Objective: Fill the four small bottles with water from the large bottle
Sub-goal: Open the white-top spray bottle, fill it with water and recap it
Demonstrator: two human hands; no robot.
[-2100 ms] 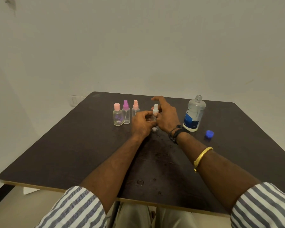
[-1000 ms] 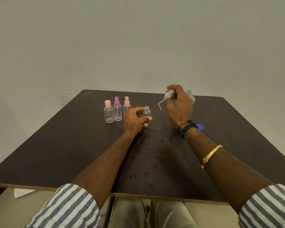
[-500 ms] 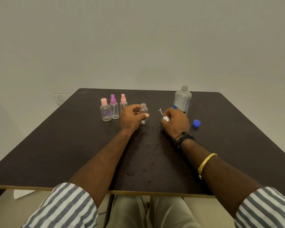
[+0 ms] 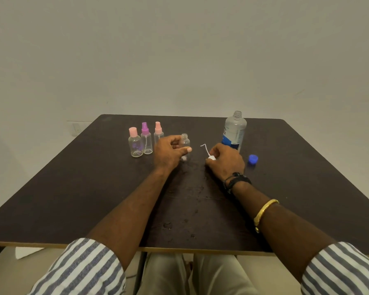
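Between the left hand's closed fingers stands the uncapped small bottle, steadied for filling, while the right hand pinches its white spray top.

Honestly, nothing readable can be made out here. A blue and white label is seen on the large bottle near the table's far right edge, with some dark print along its left side, but the letters are too small and blurred to be read.
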